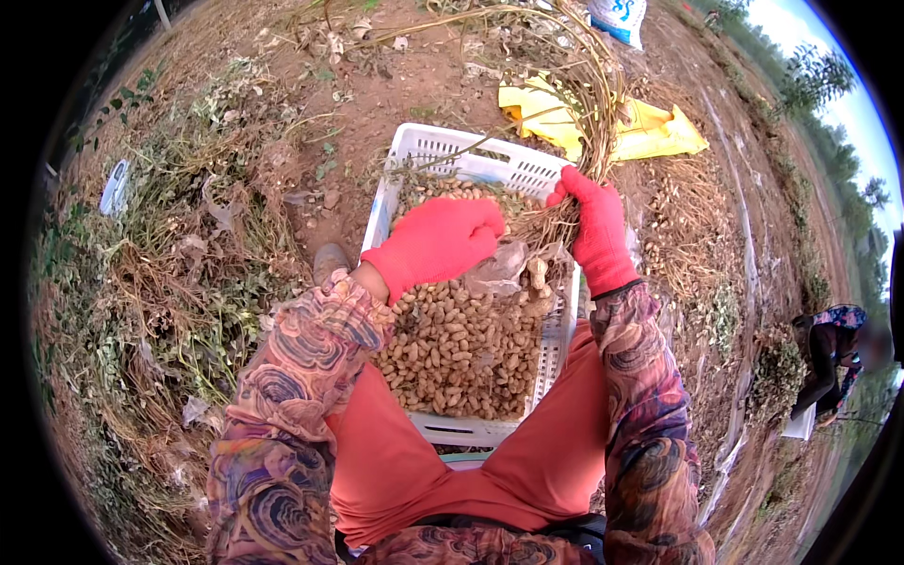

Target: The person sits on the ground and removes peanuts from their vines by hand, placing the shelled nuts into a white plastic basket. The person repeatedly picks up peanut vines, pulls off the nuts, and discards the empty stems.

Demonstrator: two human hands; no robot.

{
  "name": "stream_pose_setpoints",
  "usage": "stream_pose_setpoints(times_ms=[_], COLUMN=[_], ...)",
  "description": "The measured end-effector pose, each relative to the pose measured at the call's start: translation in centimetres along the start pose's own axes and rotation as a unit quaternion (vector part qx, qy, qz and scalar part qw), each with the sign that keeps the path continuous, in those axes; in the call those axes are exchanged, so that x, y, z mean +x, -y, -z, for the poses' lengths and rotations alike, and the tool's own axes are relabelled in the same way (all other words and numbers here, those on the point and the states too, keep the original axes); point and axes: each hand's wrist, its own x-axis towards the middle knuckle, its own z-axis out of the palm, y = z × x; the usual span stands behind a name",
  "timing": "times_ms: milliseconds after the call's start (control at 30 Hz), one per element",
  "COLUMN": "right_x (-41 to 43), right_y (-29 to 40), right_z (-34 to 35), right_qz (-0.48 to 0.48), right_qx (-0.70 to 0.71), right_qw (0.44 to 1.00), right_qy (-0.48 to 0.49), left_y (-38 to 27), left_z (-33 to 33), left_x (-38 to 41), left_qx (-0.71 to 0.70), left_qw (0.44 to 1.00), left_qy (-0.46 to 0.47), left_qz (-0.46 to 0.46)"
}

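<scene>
A bundle of dried peanut stems is gripped in my right hand, which wears a red knit glove. Its roots hang over a white plastic crate, with a couple of peanut pods among them. My left hand, gloved alike, is curled over the middle of the crate, left of the roots; its palm side is hidden. Loose unshelled peanuts fill much of the crate, which stands between my knees. A scrap of clear plastic film hangs below the left hand's fingers.
Heaped peanut vines cover the ground at left. Beyond the crate lies a yellow sack, with a white and blue sack farther off. More pulled plants lie at right. Another person bends over at far right.
</scene>
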Motion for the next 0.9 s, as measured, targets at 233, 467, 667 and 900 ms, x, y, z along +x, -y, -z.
stream_pose_setpoints(times_ms=[233, 467, 667, 900], right_x=[1.4, 0.6, 0.2, -0.3], right_y=[1.5, 1.6, 1.2, 0.7], right_z=[5.0, 5.7, 4.8, 2.2], right_qz=[-0.009, -0.018, -0.022, -0.034], right_qx=[-0.046, -0.110, -0.139, -0.110], right_qw=[0.997, 0.993, 0.990, 0.992], right_qy=[-0.069, -0.040, 0.005, 0.040], left_y=[0.3, -0.8, -1.6, -1.8], left_z=[-0.8, -2.9, -2.3, -2.4], left_x=[-1.6, 1.0, 2.2, 1.4], left_qx=[0.082, 0.111, -0.511, -0.511], left_qw=[0.985, 0.986, 0.851, 0.859], left_qy=[-0.086, -0.063, -0.117, 0.001], left_qz=[-0.128, -0.111, 0.032, 0.032])
